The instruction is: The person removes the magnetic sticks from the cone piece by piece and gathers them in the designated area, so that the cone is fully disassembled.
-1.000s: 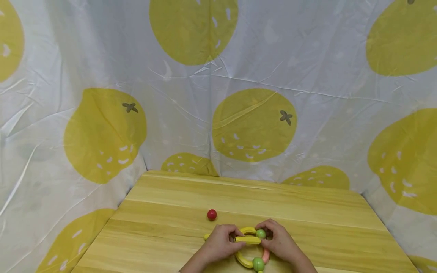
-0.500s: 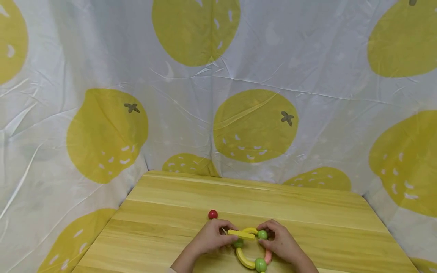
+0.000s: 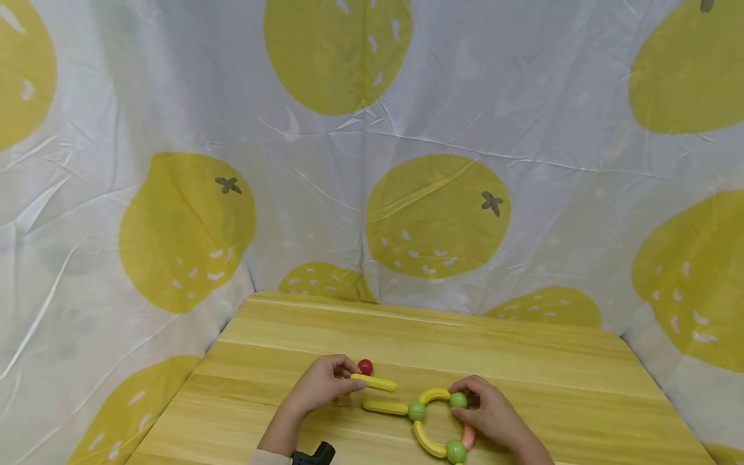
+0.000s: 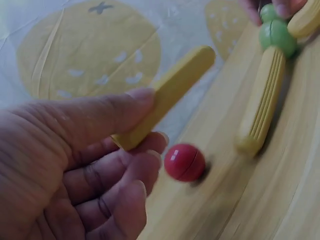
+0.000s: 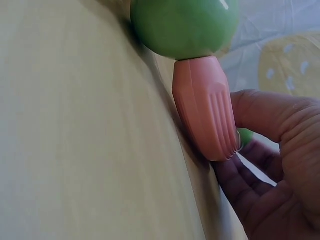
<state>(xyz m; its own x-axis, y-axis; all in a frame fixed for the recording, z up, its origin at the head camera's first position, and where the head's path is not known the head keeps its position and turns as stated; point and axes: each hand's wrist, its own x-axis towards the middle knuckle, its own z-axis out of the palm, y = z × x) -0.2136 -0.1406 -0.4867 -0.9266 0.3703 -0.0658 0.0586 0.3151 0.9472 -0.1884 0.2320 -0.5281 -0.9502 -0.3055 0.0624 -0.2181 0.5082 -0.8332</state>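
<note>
My left hand (image 3: 321, 386) pinches a straight yellow rod (image 3: 378, 382) between thumb and fingers, raised beside a glossy red ball (image 3: 365, 367). In the left wrist view the rod (image 4: 172, 95) tilts upward, apart from the red ball (image 4: 185, 162). My right hand (image 3: 491, 413) grips a green ball (image 3: 458, 400) on a ring of curved pieces lying on the table. The ring joins yellow curved rods (image 3: 429, 440), a pink curved rod (image 3: 468, 437) and more green balls (image 3: 416, 411). Another straight yellow rod (image 3: 385, 407) sticks out leftward from the ring's left ball.
The wooden table (image 3: 279, 336) lies under everything. A pale curtain (image 3: 314, 206) with a lemon print hangs behind and beside it. A black device (image 3: 314, 454) sits at the left wrist. The ring's near end runs out at the head view's bottom edge.
My left hand has moved left with the yellow rod, away from the ring and up to the red ball. The ring's left ball and attached rod are uncovered. My right hand stays at its green ball.
</note>
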